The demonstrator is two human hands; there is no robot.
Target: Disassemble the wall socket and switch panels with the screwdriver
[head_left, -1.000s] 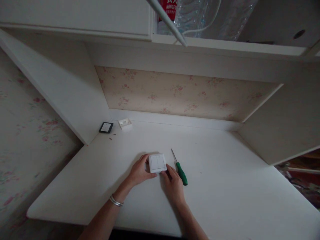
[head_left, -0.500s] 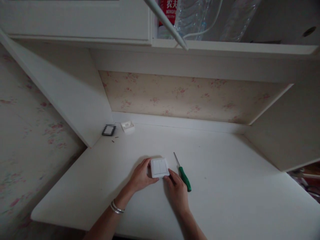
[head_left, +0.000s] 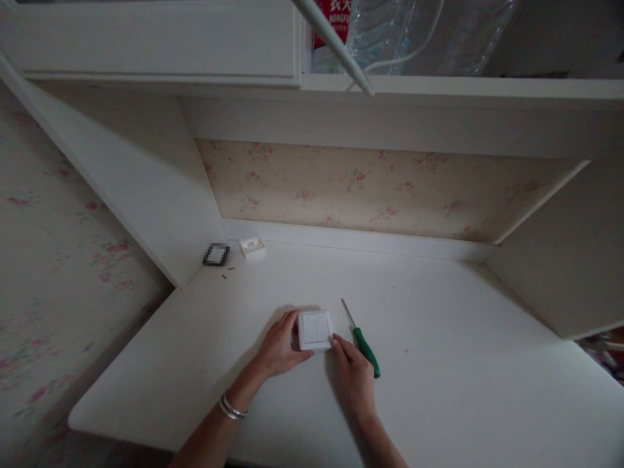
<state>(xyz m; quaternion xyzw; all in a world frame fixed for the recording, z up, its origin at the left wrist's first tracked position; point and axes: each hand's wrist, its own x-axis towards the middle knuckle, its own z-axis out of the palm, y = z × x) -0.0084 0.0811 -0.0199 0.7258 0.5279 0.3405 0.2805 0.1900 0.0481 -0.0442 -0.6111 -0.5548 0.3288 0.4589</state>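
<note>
A white two-rocker wall switch [head_left: 316,329] is held just over the table, its face turned up toward me. My left hand [head_left: 279,348] grips it from the left, fingers along the far left side and thumb at the near edge. At the lower right corner, the fingertips of my right hand [head_left: 355,374] are pinched against its edge. The underside of the switch is hidden. Close beside my right hand lies a screwdriver [head_left: 366,351] with a green handle, its metal shaft pointing away from me.
At the back left of the white table [head_left: 439,364] lie a white open box-like part [head_left: 252,248], a dark square frame [head_left: 216,255] blurred by pixelation, and two small screws [head_left: 231,268]. Above, a shelf [head_left: 439,84] holds plastic bottles, and a white rod [head_left: 341,52] hangs in front.
The right hand's fingers have drawn closer together at the switch's lower right corner. The whole view has shifted slightly; both hands still hold the switch.
</note>
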